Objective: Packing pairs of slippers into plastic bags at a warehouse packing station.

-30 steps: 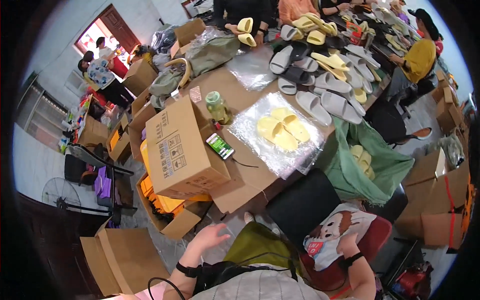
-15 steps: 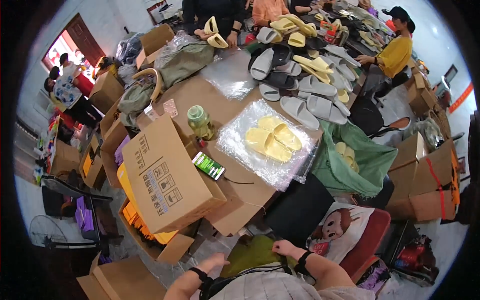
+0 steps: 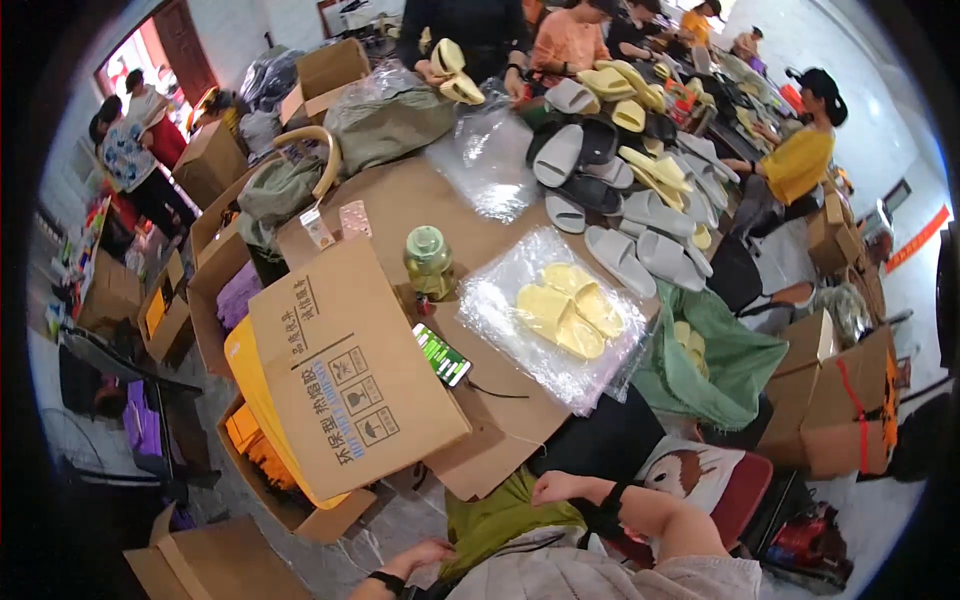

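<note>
My left hand (image 3: 425, 553) rests low by my lap, fingers loosely curled, next to an olive-green cloth (image 3: 505, 520); nothing shows in it. My right hand (image 3: 556, 487) is closed in a loose fist just below the cardboard table's (image 3: 500, 430) near edge, touching the same green cloth. On the table ahead lies a pair of yellow slippers (image 3: 565, 308) inside a clear plastic bag (image 3: 520, 345). A phone (image 3: 441, 354) with a lit screen lies beside it, and a green jar (image 3: 429, 262) stands behind.
A big cardboard box (image 3: 345, 370) sits at the table's left. Grey and yellow slippers (image 3: 630, 190) are piled at the far end, where other people work. A green sack (image 3: 725, 360) hangs right, a cartoon-print chair (image 3: 705, 480) stands near, boxes surround.
The view has tilted and shifted. My right hand has come in from the right to the middle, near the table edge. My left hand has dropped lower.
</note>
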Demonstrator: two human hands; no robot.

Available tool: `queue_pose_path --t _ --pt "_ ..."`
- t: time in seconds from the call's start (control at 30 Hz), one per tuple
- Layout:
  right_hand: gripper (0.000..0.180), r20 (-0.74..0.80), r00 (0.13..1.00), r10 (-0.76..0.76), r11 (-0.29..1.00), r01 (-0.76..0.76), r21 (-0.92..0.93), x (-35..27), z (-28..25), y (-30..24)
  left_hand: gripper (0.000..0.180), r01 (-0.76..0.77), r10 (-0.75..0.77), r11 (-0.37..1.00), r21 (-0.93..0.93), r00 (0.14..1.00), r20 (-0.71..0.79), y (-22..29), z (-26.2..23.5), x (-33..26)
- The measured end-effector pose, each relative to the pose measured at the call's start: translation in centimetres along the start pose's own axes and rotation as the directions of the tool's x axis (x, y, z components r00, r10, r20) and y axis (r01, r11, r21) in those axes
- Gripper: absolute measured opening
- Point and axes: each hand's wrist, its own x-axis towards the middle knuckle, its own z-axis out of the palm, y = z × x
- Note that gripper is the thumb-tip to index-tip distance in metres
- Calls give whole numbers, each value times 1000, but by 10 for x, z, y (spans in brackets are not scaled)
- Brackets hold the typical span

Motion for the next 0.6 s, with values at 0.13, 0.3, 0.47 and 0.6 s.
queue_pose_path --t 0.13,0.3,0.47,0.6 --pt "30 191 969 -157 960 105 259 -33 -34 -42 40 -276 287 867 -414 957 -38 -4 10 -21" --pt "16 464 718 -519 852 481 208 5 -50 -70 45 27 12 735 -677 999 53 46 12 -52" --pt "19 666 674 -320 938 323 124 54 -56 -15 54 -362 394 607 -708 910 -127 147 13 -121" --pt "28 733 660 -164 975 -7 224 90 -72 90 61 -359 316 376 -854 916 -246 219 33 -115"
